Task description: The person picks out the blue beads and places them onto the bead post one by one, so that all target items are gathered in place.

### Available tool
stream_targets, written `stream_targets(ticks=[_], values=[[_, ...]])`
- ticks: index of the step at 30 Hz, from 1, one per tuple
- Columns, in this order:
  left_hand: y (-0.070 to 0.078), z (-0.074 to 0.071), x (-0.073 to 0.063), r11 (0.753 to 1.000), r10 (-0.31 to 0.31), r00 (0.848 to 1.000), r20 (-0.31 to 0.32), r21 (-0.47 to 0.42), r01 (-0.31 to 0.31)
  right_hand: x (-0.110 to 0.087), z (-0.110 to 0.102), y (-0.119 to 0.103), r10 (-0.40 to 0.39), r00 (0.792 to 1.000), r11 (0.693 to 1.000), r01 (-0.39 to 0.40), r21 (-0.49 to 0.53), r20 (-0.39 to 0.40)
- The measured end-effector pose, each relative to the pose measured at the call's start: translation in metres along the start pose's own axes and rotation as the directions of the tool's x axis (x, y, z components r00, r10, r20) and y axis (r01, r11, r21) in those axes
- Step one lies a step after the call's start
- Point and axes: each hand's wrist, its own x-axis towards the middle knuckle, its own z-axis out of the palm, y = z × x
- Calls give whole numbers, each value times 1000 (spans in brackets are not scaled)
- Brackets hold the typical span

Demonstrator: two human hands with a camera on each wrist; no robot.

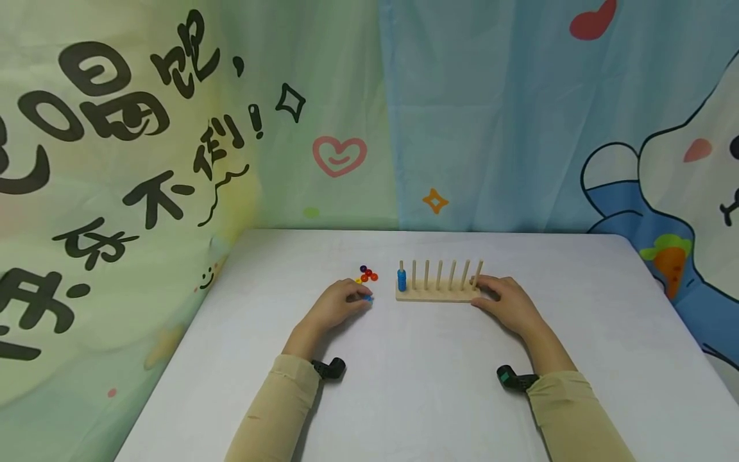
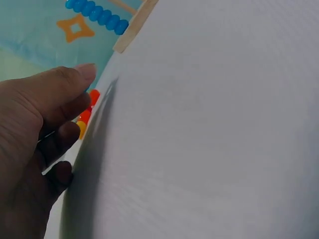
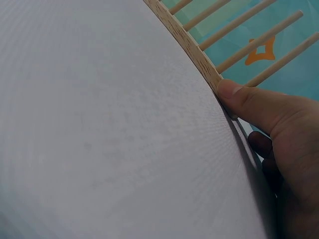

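A wooden peg board (image 1: 435, 296) with a row of upright pegs lies across the table. Blue beads (image 1: 401, 280) are stacked on its leftmost peg; the left wrist view shows this stack of blue beads (image 2: 97, 14) too. My left hand (image 1: 337, 305) is left of the board and pinches a blue bead (image 1: 368, 298) between thumb and fingertips, mostly hidden by the thumb in the left wrist view. With thumb at the front edge and fingers behind, my right hand (image 1: 508, 305) grips the board's right end. Its thumb (image 3: 232, 89) presses the board's side.
Just beyond the left hand lie several loose beads: red ones (image 1: 374, 277), a dark purple one (image 1: 363, 269) and yellow partly behind the fingers. A white cloth covers the table (image 1: 427, 385). Printed curtains (image 1: 491, 128) hang along its back and left side.
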Motion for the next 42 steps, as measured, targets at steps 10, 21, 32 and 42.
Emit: stream_targets(ticks=[10, 21, 32, 42], values=[[25, -23, 16, 997, 62, 998, -11, -40, -63, -1, 0, -2, 6, 1000, 1000, -6, 1, 5], [64, -43, 43, 986, 136, 991, -17, -100, -137, -1, 1, -2, 22, 1000, 1000, -22, 4, -5], [79, -40, 56, 985, 152, 988, 10, -87, -151, -1, 0, -2, -4, 1000, 1000, 4, -1, -6], [79, -31, 60, 989, 140, 989, 40, -46, -138, 0, 0, 0, -1, 1000, 1000, 1, -7, -2]])
